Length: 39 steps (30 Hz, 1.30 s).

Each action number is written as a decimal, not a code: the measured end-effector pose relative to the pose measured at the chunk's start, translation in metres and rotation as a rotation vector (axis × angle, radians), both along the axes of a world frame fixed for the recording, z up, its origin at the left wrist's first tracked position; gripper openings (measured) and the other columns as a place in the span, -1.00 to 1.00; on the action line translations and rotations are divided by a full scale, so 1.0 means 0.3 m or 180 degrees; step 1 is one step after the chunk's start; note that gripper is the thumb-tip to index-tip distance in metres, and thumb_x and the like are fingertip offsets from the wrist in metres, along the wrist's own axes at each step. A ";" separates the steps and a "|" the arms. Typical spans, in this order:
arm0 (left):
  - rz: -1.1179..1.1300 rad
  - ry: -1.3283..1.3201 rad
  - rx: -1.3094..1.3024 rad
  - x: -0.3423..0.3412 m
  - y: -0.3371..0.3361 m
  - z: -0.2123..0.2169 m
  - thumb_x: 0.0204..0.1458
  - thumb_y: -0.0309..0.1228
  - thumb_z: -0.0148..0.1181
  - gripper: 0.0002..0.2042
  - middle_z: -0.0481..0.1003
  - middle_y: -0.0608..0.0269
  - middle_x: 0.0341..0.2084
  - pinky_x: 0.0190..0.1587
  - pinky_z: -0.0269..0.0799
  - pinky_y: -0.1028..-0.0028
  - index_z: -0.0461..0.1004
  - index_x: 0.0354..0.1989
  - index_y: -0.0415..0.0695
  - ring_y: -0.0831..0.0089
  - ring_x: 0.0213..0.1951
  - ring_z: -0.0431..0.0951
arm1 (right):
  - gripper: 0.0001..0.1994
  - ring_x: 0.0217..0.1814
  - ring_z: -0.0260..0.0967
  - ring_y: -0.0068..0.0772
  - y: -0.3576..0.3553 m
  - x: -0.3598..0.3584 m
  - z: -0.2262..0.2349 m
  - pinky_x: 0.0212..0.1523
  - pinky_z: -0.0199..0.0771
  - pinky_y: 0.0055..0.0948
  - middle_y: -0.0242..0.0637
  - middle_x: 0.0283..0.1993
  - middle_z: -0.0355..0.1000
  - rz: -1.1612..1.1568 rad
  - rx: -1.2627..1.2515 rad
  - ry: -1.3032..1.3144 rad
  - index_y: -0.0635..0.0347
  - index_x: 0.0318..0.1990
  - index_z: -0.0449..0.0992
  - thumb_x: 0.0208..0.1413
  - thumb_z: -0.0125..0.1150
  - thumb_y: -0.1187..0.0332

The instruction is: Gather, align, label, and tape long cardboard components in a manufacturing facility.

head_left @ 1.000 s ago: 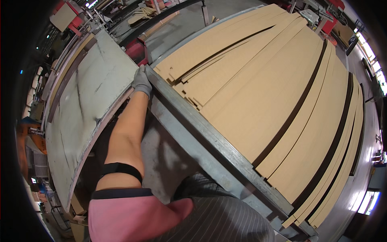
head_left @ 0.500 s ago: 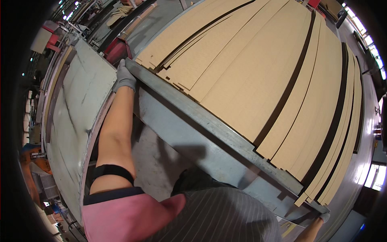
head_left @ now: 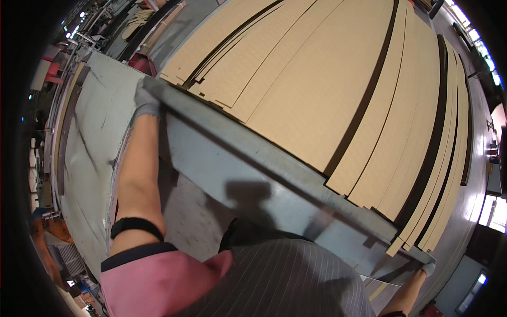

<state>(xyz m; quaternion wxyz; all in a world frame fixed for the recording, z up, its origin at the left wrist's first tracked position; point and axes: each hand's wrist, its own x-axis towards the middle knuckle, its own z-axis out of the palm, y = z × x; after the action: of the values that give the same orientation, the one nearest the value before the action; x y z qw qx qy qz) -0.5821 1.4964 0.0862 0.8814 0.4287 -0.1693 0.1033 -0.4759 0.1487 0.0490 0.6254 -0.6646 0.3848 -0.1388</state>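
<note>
The left hand, in a grey work glove, reaches up and forward with the arm fully stretched, its grip closed over the far left end of a long grey-blue metal frame; the gloved fingers wrap the top edge at that corner, beside a red object that lies just beyond; the right hand, also gloved, shows only in part at the lower right, pressed to the opposite end of the same frame, and how far its grip is closed cannot be told, since the frame's corner hides most of it; the frame runs slantwise from upper left to lower right between the two hands, its flat side facing the person; on top of it, filling the upper right, lies a stack of tan cardboard sheets, long and narrow, overlapping one another with dark gaps between, some ends jutting over the frame's near edge; to the left of the arm stands a pale grey metal panel, scuffed and streaked; below the frame shows a concrete floor; a pink sleeve and a grey striped garment fill the lower edge.
</note>
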 end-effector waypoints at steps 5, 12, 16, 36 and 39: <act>0.3815 0.2210 -0.0378 0.060 -0.181 0.043 0.16 -0.09 -0.13 -0.61 0.48 0.12 -0.13 -0.03 0.37 0.23 0.44 -0.13 -0.17 0.20 -0.13 0.47 | -0.59 -0.08 0.41 0.02 0.100 -0.115 0.163 -0.06 0.47 -0.08 -0.01 -0.14 0.46 -0.0195 -0.0251 0.0415 0.33 -0.14 0.50 0.12 -0.28 0.28; 0.3055 0.2210 -0.0153 -0.432 -0.051 -0.035 0.17 -0.05 -0.09 -0.63 0.46 0.20 -0.30 -0.11 0.40 0.31 0.45 -0.20 -0.10 0.29 -0.24 0.46 | -0.58 -0.05 0.40 -0.11 0.066 -0.400 0.173 0.00 0.45 -0.17 -0.06 0.01 0.41 -0.0389 -0.0374 -0.0006 0.35 0.04 0.40 0.14 -0.22 0.30; 0.3805 0.2369 0.0161 -0.487 -0.199 0.052 0.15 -0.03 -0.07 -0.58 0.45 0.16 -0.17 -0.02 0.37 0.29 0.42 -0.10 -0.15 0.26 -0.12 0.44 | -0.66 -0.15 0.40 -0.20 0.130 -0.473 0.156 -0.09 0.44 -0.21 -0.16 -0.14 0.43 -0.0099 -0.0519 -0.0067 0.23 -0.08 0.46 0.11 -0.20 0.31; 0.4169 0.2842 0.1482 -0.619 -0.072 0.086 0.11 -0.27 0.06 -0.58 0.40 0.06 0.00 0.06 0.32 0.35 0.33 0.10 -0.25 0.26 -0.01 0.41 | -0.64 -0.11 0.40 -0.06 0.399 -0.348 0.262 -0.06 0.38 -0.24 -0.03 -0.17 0.46 -0.0764 -0.2561 0.0823 0.33 -0.14 0.47 0.08 -0.04 0.21; 0.4255 0.1705 0.5110 -0.479 -0.343 0.222 0.10 -0.32 0.07 -0.61 0.40 0.03 0.00 0.08 0.29 0.41 0.37 0.05 -0.30 0.28 0.00 0.40 | -0.67 -0.03 0.38 -0.14 0.648 -0.318 0.426 0.03 0.32 -0.29 -0.08 -0.09 0.44 0.0534 -0.4768 -0.0361 0.33 -0.11 0.46 0.08 0.07 0.25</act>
<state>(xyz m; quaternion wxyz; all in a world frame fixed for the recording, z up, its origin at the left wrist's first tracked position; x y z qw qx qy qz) -0.7259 1.3937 0.1528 0.1162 0.8959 0.2792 0.3253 -0.5714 0.3431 0.1767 0.0338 -0.9308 0.1029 -0.3491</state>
